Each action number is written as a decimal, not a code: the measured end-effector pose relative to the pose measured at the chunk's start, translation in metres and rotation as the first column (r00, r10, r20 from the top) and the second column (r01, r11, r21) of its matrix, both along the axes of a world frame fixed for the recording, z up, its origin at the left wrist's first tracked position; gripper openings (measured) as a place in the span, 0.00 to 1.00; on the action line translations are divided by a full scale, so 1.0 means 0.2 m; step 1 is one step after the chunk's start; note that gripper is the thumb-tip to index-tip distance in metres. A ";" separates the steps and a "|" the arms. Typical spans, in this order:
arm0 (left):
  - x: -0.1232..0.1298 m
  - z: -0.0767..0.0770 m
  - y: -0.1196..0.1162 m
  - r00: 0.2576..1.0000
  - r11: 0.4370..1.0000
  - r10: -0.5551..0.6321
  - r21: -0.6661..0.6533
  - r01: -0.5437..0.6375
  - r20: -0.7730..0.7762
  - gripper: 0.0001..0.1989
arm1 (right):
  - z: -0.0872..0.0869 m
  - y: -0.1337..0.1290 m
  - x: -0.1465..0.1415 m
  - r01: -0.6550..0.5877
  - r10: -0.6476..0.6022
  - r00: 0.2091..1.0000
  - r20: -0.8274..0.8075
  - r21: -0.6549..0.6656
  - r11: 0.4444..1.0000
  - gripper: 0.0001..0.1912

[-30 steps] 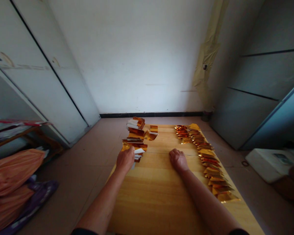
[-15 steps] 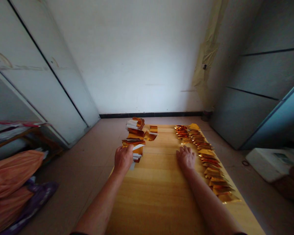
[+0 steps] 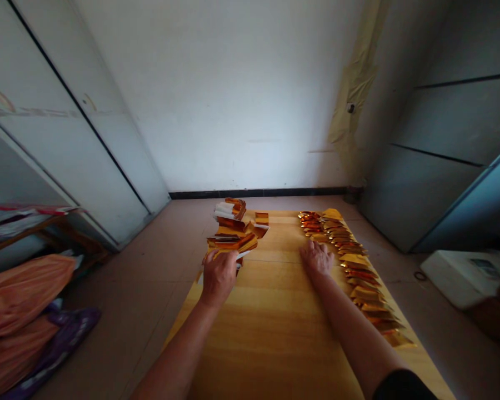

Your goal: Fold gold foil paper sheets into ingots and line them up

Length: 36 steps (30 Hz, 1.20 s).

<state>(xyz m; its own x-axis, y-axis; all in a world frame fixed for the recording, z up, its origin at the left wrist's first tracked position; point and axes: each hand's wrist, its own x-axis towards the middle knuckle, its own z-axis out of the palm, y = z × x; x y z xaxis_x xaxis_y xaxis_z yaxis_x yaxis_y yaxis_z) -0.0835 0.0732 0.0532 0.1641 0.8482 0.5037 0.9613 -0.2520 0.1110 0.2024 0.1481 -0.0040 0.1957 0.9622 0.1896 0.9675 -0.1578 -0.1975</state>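
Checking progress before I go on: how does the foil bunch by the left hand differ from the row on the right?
The gold foil bunch is an untidy heap mixed with white strips; the folded foil row is neat, overlapping, and shows no white. The bunch is short; the row runs far along the board. The left hand touches the bunch; the right hand lies beside the row. Both are shiny gold foil on the wooden board.

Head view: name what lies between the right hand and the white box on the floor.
In the head view, going out from the right hand: a row of folded gold foil pieces on the wooden board, then the board's edge and tiled floor up to the white box.
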 end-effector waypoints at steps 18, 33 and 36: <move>0.33 -0.21 -0.16 0.935 0.932 -0.347 0.143 0.334 0.073 0.12 | -0.01 0.03 0.02 0.025 -0.025 0.999 0.043 -0.010 1.000 0.25; 0.41 -0.36 -0.16 0.916 0.915 -0.394 -0.058 0.399 0.079 0.18 | -0.15 -0.14 0.02 -0.250 0.388 0.842 -0.375 0.367 0.896 0.14; 0.41 -0.36 -0.15 0.908 0.913 -0.386 -0.072 0.401 0.163 0.18 | -0.20 -0.19 0.02 -0.254 0.446 0.717 -0.535 0.396 0.883 0.15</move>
